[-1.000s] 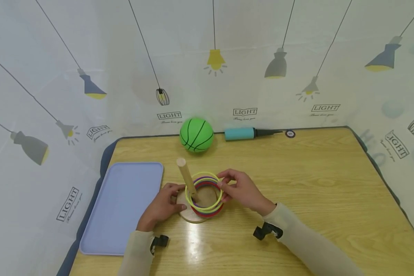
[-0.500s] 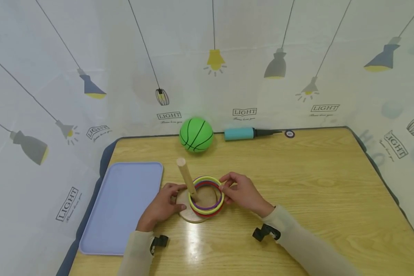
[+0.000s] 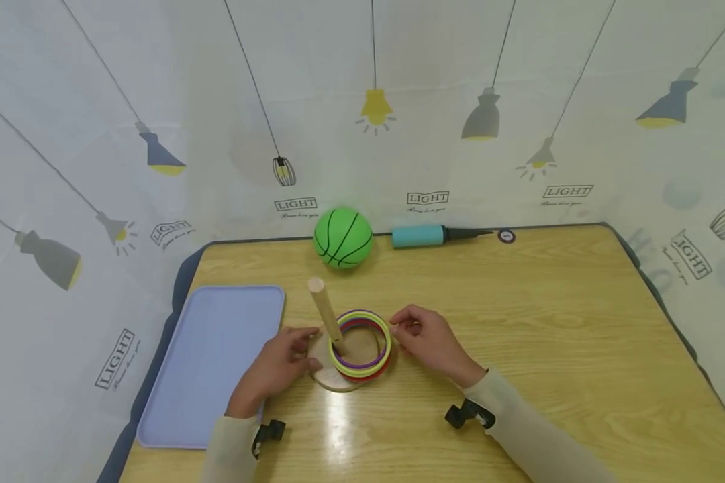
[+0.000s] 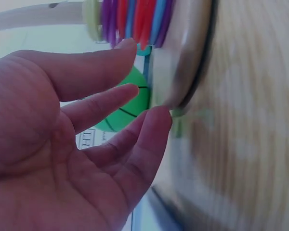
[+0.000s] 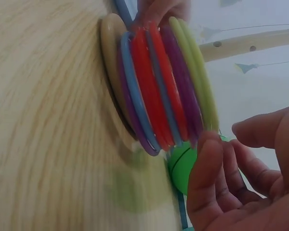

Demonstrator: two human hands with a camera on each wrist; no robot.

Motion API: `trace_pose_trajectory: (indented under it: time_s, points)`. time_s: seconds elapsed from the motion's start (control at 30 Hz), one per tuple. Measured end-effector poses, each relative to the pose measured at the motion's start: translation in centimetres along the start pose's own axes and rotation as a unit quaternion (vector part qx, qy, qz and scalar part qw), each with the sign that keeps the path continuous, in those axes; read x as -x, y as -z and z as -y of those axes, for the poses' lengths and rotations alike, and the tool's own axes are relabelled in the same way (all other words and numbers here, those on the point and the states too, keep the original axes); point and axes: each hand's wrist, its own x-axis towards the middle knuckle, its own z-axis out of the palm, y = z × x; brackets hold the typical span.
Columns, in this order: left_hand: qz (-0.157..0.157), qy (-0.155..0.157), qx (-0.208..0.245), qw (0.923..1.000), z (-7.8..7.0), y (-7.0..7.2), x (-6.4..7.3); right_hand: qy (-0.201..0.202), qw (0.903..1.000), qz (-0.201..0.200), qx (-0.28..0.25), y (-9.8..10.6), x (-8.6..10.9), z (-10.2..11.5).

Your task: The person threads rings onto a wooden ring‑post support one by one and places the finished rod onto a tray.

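Observation:
A stack of plastic rings point(image 5: 156, 91) in yellow, purple, red and blue lies around a wooden post point(image 3: 324, 308) on a round wooden base point(image 3: 328, 381). Two yellow rings point(image 5: 196, 72) are uppermost. The post leans in the head view and passes inside the rings at their left. My right hand point(image 3: 429, 341) is at the right edge of the stack, thumb apart from the fingers and fingertips close by the yellow rings, gripping nothing. On the other side, my left hand point(image 3: 278, 365) has its fingers spread loosely beside the left rim of the base, holding nothing.
A lilac tray point(image 3: 217, 362) lies at the left of the wooden table point(image 3: 550, 322). Along the back edge are a green ball point(image 3: 342, 238) with black lines, a turquoise hand pump point(image 3: 418, 236) with a black nozzle, and a small round sticker point(image 3: 506, 236).
The top yellow ring, held raised by my right hand a second ago, has come down onto the stack. My right hand has let go and my left hand has drawn slightly back from the base.

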Motion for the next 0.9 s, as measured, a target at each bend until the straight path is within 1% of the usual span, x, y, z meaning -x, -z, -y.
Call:
trace_pose_trajectory:
  time_s: [0.07, 0.17, 0.27, 0.37, 0.5, 0.6, 0.77, 0.9]
  points:
    - [-0.001, 0.002, 0.000, 1.0000, 0.0, 0.4, 0.5, 0.010, 0.9997, -0.006, 0.023, 0.4, 0.2, 0.3]
    - [0.002, 0.004, 0.014, 0.9999, -0.2, 1.1, 1.4, 0.023, 0.9991, -0.006, 0.034, 0.7, 0.5, 0.9]
    - [-0.012, 0.004, 0.022, 0.9997, -0.1, 1.9, 2.2, 0.046, 0.9982, -0.005, 0.038, 0.9, 0.8, 1.4]
    - [-0.048, 0.000, 0.010, 0.9988, 0.6, 2.7, 2.8, 0.071, 0.9966, -0.005, 0.042, 0.8, 0.9, 1.9]
    - [-0.100, 0.013, -0.010, 0.9949, 2.0, 4.0, 3.3, 0.096, 0.9946, 0.000, 0.041, 0.4, 0.8, 2.8]
    - [-0.136, 0.030, -0.020, 0.9901, 3.1, 5.1, 3.6, 0.109, 0.9934, 0.007, 0.037, -0.1, 0.6, 3.4]
    - [-0.193, 0.055, -0.023, 0.9795, 5.0, 7.3, 4.0, 0.126, 0.9918, 0.015, 0.020, -1.0, 0.0, 4.2]
    - [-0.221, 0.085, -0.025, 0.9713, 6.6, 9.0, 4.5, 0.133, 0.9909, 0.021, -0.002, -1.8, -0.7, 4.6]
